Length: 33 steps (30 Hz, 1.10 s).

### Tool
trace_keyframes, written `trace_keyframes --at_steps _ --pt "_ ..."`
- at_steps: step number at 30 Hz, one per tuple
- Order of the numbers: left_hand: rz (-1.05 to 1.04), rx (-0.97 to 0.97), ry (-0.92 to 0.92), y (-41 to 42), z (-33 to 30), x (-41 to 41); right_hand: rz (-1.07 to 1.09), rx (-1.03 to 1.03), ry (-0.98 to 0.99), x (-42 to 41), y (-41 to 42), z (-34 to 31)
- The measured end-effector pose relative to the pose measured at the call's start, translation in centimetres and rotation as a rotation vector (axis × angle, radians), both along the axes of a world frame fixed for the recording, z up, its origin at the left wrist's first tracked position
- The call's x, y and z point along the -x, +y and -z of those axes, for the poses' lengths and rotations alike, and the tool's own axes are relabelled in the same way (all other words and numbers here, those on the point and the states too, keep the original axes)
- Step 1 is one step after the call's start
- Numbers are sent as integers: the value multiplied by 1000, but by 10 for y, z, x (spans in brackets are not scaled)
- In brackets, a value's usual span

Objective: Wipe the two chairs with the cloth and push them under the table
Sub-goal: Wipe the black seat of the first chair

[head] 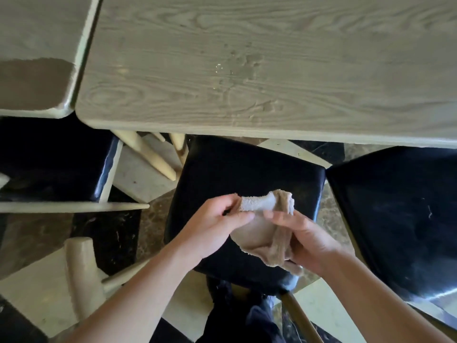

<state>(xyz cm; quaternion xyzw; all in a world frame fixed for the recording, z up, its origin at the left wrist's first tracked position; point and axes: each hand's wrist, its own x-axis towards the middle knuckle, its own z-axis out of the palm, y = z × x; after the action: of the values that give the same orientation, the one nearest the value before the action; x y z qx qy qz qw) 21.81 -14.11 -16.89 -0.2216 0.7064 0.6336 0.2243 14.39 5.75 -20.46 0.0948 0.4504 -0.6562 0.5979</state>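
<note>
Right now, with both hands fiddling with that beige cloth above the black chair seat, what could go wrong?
1. The beige terry cloth is bunched between the left hand and right hand; a wadded cloth may wipe only a narrow strip of the black padded chair seat.
2. Small wet spots sit on the grey wooden table; they might get overlooked.
3. The second black chair seat sits close beside; pushing one chair in might bump the other.

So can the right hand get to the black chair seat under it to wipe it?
Probably yes. The right hand holds the cloth together with the left hand just above the middle black chair seat, and nothing lies between them and the seat.
</note>
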Motion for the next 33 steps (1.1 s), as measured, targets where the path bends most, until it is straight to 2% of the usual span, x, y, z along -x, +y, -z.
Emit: trace_keyframes --at_steps 4,8,10,13,15,17,20,24,26,29,30,33 --pt "114 134 102 -24 7 17 -37 13 -9 7 -9 15" --pt "250 181 0 -65 31 30 10 -24 -8 12 -25 28" --pt "342 262 -133 -88 50 36 91 -170 84 22 -35 33" --pt "583 544 -267 -127 89 54 264 -436 267 50 -54 46" --pt "708 657 -235 -142 112 68 271 -645 454 68 -75 57" --pt "732 680 -171 -146 129 72 235 -880 653 84 -100 71" --pt "693 638 -142 -153 155 78 222 -994 899 99 -150 92" --pt "683 600 -143 -157 175 67 73 -1049 957 108 -194 119" --pt "507 558 -110 -164 181 69 11 -1046 997 105 -210 134" --pt "104 436 -66 -176 186 84 -86 -1041 1109 83 -229 158" --pt "43 423 -85 -179 187 90 -133 -1060 1137 72 -233 166" --pt "49 460 -122 -184 187 98 -259 -1059 1274 32 -244 186"
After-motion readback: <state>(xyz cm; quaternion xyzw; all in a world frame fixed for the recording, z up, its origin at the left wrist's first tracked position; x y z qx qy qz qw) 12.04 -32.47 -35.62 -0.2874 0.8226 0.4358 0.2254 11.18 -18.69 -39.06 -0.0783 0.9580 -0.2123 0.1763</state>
